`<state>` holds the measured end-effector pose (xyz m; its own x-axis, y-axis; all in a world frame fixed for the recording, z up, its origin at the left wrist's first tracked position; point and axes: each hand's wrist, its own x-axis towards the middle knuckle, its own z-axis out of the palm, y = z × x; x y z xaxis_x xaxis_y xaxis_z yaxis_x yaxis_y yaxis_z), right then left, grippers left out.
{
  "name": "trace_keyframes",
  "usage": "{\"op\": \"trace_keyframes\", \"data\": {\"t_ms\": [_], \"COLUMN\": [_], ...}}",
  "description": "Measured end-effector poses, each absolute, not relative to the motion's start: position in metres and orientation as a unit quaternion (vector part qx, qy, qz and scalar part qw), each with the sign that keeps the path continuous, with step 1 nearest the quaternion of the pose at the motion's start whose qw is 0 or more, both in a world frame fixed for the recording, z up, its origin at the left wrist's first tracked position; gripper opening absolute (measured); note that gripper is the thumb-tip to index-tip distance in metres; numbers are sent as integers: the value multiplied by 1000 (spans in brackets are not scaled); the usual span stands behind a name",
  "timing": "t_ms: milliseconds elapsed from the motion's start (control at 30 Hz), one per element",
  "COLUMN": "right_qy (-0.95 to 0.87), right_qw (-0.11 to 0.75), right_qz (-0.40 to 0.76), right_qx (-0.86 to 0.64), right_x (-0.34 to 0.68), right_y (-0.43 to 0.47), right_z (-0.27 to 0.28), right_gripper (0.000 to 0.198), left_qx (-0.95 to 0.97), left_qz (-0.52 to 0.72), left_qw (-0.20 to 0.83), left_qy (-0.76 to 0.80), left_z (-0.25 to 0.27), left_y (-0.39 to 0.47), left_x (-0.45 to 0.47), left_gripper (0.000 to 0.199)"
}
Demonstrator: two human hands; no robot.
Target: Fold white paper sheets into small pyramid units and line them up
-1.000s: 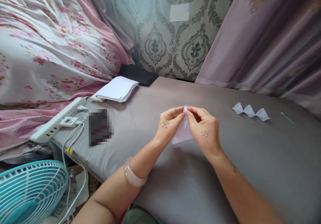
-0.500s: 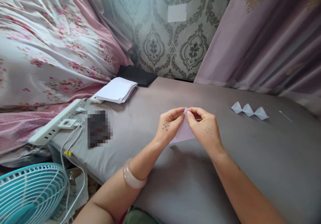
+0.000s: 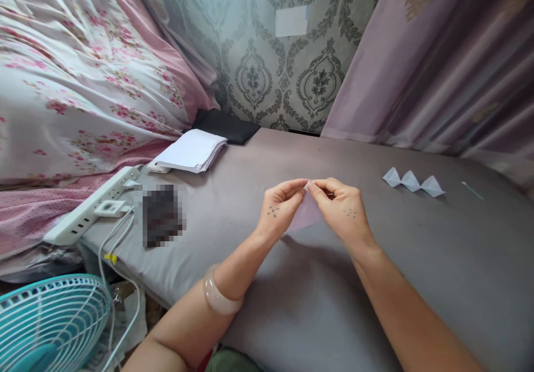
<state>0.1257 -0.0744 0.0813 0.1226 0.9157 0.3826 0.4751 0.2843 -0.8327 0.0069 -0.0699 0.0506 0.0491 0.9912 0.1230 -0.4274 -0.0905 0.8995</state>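
Observation:
Just above the grey sheeted surface, a pale pinkish sheet of thin paper (image 3: 306, 214) hangs from my fingertips. My left hand (image 3: 281, 208) pinches its upper corner from the left, thumb against forefinger. From the right, my right hand (image 3: 340, 205) pinches the same corner, which looks folded between the two thumbs. The fingertips nearly meet, and part of the paper lies hidden behind my hands. Off to the right sits a white zigzag folded paper (image 3: 411, 182) with three points. Beyond it lies a thin stick with a pale tip (image 3: 473, 190).
A stack of white paper (image 3: 192, 149) lies at the back left by a black folded cloth (image 3: 227, 126). Nearer are a white power strip (image 3: 89, 208) with cables and a blurred dark object (image 3: 162, 215). A turquoise fan (image 3: 54, 322) stands at the lower left.
The paper's lower edge has risen slightly and less of it shows between my hands. Its top corner appears more folded over. Both hands keep their pinch in nearly the same place.

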Motion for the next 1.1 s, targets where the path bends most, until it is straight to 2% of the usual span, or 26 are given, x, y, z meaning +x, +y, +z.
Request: {"op": "trace_keyframes", "data": {"t_ms": [467, 867, 1000, 1100], "right_qy": [-557, -641, -656, -636], "right_qw": [504, 465, 465, 471], "right_qz": [329, 190, 203, 254], "right_qx": [-573, -580, -559, -556], "right_x": [125, 118, 116, 117], "right_y": [-70, -81, -83, -80], "right_z": [73, 80, 79, 80], "right_gripper": [37, 30, 24, 26], "left_qx": [402, 350, 319, 321], "left_qz": [621, 602, 624, 642], "left_qw": [583, 629, 627, 612], "left_qy": [337, 345, 340, 330], "left_z": [51, 61, 61, 63], "left_y": [-70, -69, -66, -66], "left_x": [7, -2, -4, -4], "left_gripper": [21, 22, 20, 18]}}
